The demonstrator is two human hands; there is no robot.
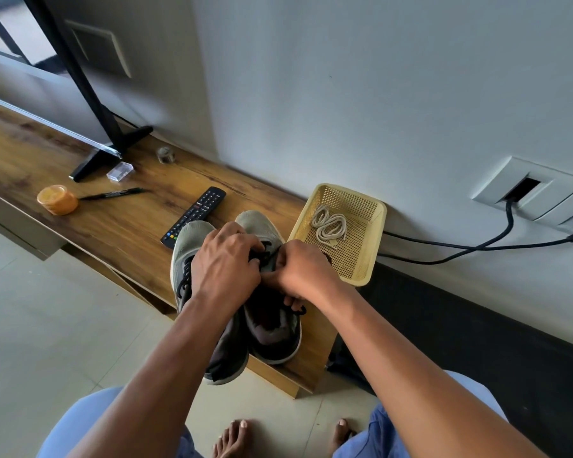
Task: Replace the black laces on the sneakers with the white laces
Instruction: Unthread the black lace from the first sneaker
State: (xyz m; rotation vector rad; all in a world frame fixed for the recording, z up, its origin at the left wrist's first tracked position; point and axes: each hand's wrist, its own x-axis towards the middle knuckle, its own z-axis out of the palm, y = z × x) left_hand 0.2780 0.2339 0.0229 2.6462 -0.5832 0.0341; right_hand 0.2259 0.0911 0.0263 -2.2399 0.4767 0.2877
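I am looking down at a long wooden shelf lying along the wall, with a TV standing on it at the far left. The two grey sneakers are sitting side by side at the near end of the shelf, toes toward the wall, heels hanging toward me. Just right of them a yellow basket is resting — the white laces are lying coiled inside it, near my right hand but apart from it. My left hand is lying over the middle of the shoes, fingers curled down on the black laces of the right shoe. My right hand is clenching around lace at that shoe's eyelets, a black loop sticking out beneath it. A remote is lying just beyond the toes; a pen and an orange tub are sitting further left.
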